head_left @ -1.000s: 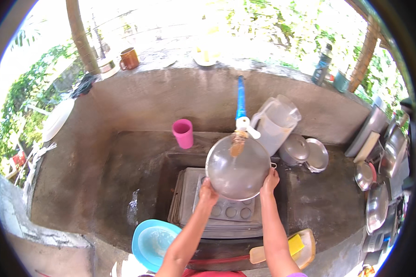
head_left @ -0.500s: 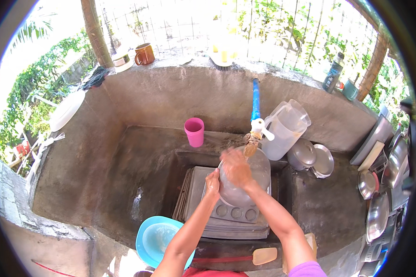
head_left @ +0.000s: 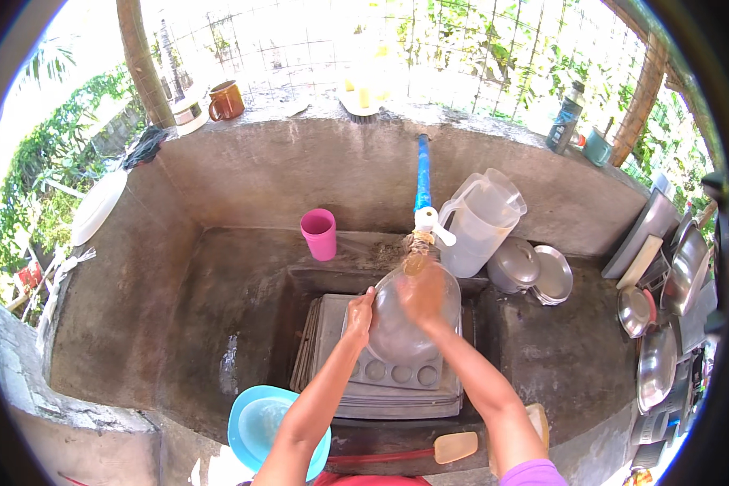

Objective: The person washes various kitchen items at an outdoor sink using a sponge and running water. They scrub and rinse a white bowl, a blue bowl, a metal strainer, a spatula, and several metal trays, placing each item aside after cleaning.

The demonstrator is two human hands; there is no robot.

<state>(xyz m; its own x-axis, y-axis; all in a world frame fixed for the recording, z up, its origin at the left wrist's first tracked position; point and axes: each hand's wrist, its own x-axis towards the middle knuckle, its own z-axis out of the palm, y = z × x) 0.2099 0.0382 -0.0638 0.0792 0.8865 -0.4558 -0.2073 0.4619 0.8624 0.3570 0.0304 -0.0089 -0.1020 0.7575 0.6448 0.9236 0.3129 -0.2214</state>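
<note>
near the centre of the frame, a round metal dish [head_left: 403, 338] sits tilted beneath the tap, above a stack of flat metal trays. the left hand [head_left: 360, 316] is closed around the dish's left edge, thumb pointing up. the right hand [head_left: 423, 298] lies over the upper part of the dish, just below the tap's brown-wrapped spout [head_left: 418, 243]; it is blurred, so i cannot tell whether its fingers are spread or curled, or whether it holds anything.

at upper centre, a blue pipe [head_left: 424, 174] comes out of the concrete wall [head_left: 300, 174] and ends in a white tap [head_left: 428, 217]. below the dish, a muffin tin [head_left: 401, 373] shows its row of round cups on top of the stacked trays [head_left: 397, 405]. left of the tap stands a pink cup [head_left: 320, 236]; right of it, clear plastic pitchers [head_left: 479, 223] lean at the wall, with a lidded metal pot [head_left: 513, 266] and shallow metal plates [head_left: 553, 277] beside them.

at lower left is a light blue basin [head_left: 255, 425], partly behind the left forearm. at bottom centre lies a red-handled tool with a cream-coloured head [head_left: 456, 447].
</note>
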